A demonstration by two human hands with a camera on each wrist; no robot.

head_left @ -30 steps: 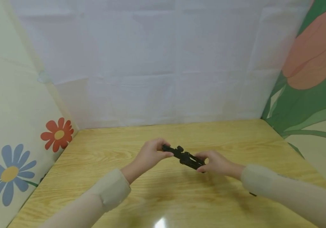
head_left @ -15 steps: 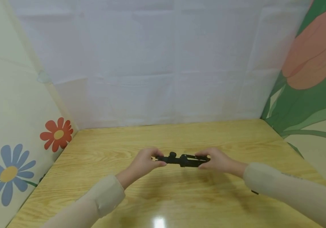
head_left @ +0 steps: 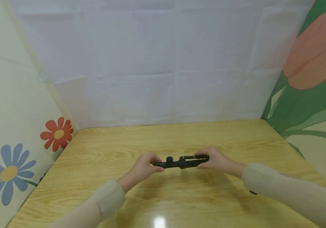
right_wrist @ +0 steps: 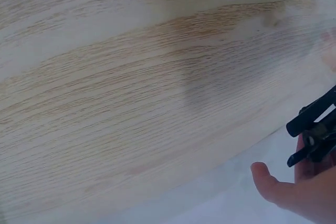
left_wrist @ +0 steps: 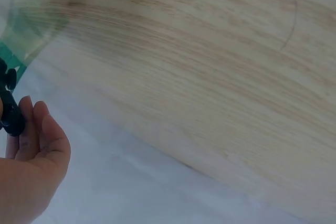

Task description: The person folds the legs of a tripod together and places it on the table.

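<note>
A small black tripod [head_left: 174,164], its legs folded nearly together, is held above the table between both hands, lying almost level across the head view. My left hand [head_left: 143,169] pinches the head end, beside a round knob that sticks up. At the other end, my right hand [head_left: 218,161] grips the leg tips between thumb and fingers. In the left wrist view only the end of the tripod [left_wrist: 11,116] shows at the left edge, against the fingers. The right wrist view has the leg ends [right_wrist: 310,116] separate, with the fingers behind them.
The wood-grain table [head_left: 117,139] stretches under both hands, their shadows falling on it. A white sheet [head_left: 140,63] hangs along its back edge. Flower-patterned panels [head_left: 14,104] stand at the left and right sides.
The tripod has swung from a slant to nearly level as my left hand moved down and left with its end. My right hand has shifted only slightly, still gripping the legs.
</note>
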